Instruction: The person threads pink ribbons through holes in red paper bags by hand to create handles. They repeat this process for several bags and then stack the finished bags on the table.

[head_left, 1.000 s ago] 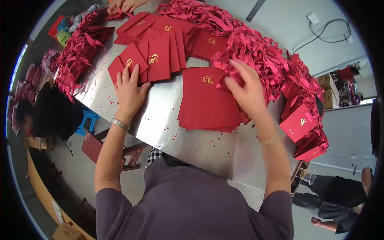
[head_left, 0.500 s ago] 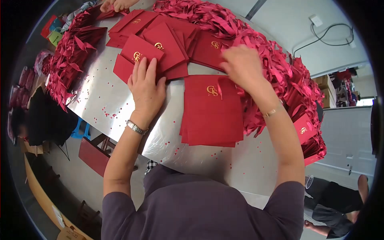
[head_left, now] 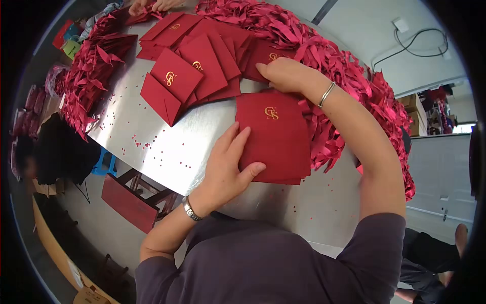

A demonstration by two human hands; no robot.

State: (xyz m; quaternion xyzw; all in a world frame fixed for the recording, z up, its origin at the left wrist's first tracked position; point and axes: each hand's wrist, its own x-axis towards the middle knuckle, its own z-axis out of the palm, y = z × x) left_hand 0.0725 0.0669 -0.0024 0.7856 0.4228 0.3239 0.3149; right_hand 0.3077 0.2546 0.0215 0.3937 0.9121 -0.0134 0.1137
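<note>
A stack of flat red paper bags point(head_left: 278, 147) with a gold logo lies on the metal table in front of me. My left hand point(head_left: 223, 169) rests on the left side of its top bag, fingers spread and thumb out. My right hand point(head_left: 286, 74) is just beyond the stack's far edge, against another red bag point(head_left: 264, 54). Its fingers are curled and partly hidden, so what they hold cannot be made out. To the left, a fanned pile of red bags point(head_left: 177, 78) overlaps in several layers.
Red ribbons point(head_left: 349, 83) heap along the far and right side. More ribboned bags point(head_left: 96, 76) line the left edge. Another person's hands point(head_left: 152, 6) work at the far left. Small red dots of paper scatter over the metal table point(head_left: 167, 144). A stool point(head_left: 129, 202) stands below.
My left hand has moved from the fanned pile to the stack in front. The right hand has shifted left and curled. The ribbon on the top bag's face no longer shows.
</note>
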